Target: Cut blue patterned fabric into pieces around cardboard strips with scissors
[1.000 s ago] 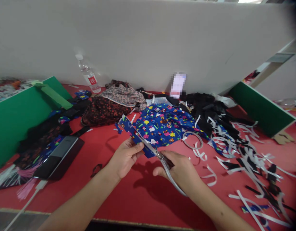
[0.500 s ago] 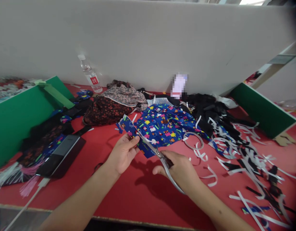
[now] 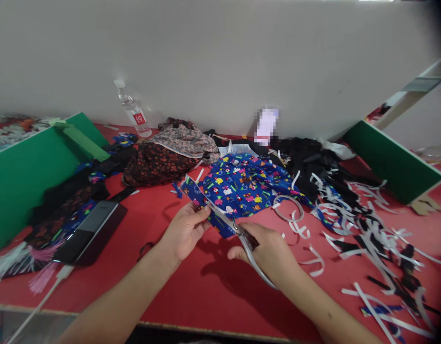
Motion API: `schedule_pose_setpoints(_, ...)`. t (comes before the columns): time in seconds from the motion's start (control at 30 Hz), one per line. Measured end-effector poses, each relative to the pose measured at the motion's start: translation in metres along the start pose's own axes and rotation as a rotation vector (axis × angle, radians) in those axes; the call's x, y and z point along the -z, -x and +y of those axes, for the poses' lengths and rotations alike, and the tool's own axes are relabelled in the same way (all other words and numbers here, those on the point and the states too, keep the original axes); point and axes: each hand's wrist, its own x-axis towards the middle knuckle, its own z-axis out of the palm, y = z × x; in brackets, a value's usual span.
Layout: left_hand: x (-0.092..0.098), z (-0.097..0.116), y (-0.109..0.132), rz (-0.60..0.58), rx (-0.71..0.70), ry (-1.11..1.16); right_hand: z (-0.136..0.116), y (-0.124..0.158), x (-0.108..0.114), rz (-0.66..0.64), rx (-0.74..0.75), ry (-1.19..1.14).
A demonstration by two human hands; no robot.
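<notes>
My left hand (image 3: 184, 230) pinches a strip of blue cartoon-print fabric (image 3: 202, 200) just above the red table (image 3: 192, 286). My right hand (image 3: 268, 251) is closed round the handles of metal scissors (image 3: 231, 227), whose blades lie along the strip and point up and left. Behind the strip lies a larger heap of the same blue printed fabric (image 3: 247, 184).
Dark floral fabrics (image 3: 159, 162) and a water bottle (image 3: 132, 111) sit at the back by the white wall. Black cloth and several white and black cut strips (image 3: 367, 234) litter the right. A dark flat device (image 3: 89, 231) lies at left. Green boards (image 3: 23, 172) flank both sides.
The scissor blades have slid further along the blue strip, and my left hand has shifted its pinch slightly. My right hand has hardly moved.
</notes>
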Motion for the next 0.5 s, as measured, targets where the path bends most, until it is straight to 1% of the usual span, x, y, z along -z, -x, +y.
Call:
schedule_pose_setpoints(0.2,-0.0004,0.0012,0.0012,0.039,0.014,0.025,-0.0026,0.0004,0.001,-0.008,-0.024,0.021)
schedule_pose_setpoints(0.37,-0.002,-0.0018,0.0017,-0.003,0.008,0.001,-0.0018,-0.0019,0.0016,-0.001,0.011,0.02)
schedule_pose_setpoints(0.5,-0.0026,-0.0049,0.0016,-0.019,0.022,-0.005,-0.001,-0.0022,0.0016,0.0,0.006,-0.013)
